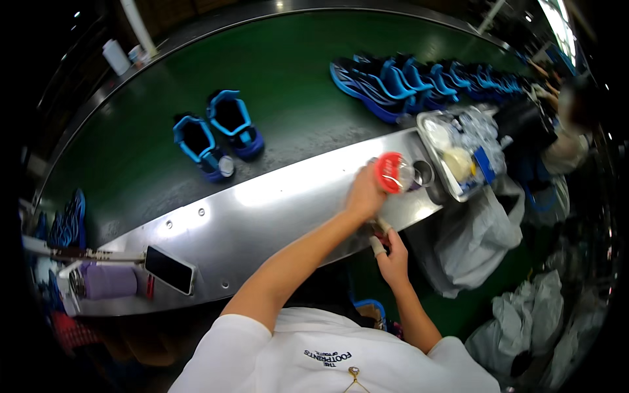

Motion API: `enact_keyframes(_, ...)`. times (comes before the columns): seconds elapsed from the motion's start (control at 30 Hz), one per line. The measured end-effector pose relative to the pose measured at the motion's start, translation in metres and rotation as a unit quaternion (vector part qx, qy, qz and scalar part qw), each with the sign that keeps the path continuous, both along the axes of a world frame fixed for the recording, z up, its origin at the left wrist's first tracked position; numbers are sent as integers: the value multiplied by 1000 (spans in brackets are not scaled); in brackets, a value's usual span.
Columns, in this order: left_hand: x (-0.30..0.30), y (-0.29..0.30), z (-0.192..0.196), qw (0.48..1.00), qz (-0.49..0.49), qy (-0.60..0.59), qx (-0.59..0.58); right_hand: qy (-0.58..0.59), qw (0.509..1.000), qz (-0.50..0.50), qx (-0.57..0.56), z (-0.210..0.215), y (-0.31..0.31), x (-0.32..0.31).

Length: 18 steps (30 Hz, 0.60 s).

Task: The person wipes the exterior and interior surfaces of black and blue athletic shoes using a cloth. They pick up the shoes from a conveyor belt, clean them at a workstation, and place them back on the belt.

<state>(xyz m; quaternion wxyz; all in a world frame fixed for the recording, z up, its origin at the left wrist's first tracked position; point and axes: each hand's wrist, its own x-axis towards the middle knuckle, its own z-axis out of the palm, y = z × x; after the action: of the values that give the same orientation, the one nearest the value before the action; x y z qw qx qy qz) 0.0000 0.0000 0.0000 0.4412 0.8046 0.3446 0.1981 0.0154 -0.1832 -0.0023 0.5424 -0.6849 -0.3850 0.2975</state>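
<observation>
My left hand [367, 195] reaches over the steel ledge [282, 190] and is closed on a round container [391, 173] with a red face and a clear part. A small metal cup [424, 174] stands just right of that container. Lower down, by the ledge's front edge, my right hand [392, 259] has curled fingers with pale covers on some fingertips. What it pinches, if anything, is too small to tell. Beyond the ledge, a pair of dark blue shoes with light blue collars, a left shoe [196, 145] and a right shoe [236, 124], rests on the green surface [288, 78].
More blue shoes [373, 88] line the far right. A metal tray [432, 141] holds plastic-wrapped items. White plastic bags [481, 239] hang below it. A phone [170, 268] and a purple bottle [111, 280] lie at the ledge's left end. Another person [567, 150] is at the right.
</observation>
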Motion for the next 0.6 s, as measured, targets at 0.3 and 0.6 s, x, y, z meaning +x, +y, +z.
enact_keyframes(0.3, -141, 12, 57, 913, 247, -98, 310, -86, 982, 150, 71, 78, 61, 41)
enact_keyframes(0.6, -239, 107, 76, 945, 271, 125, 133, -265, 894, 331, 147, 82, 284, -32)
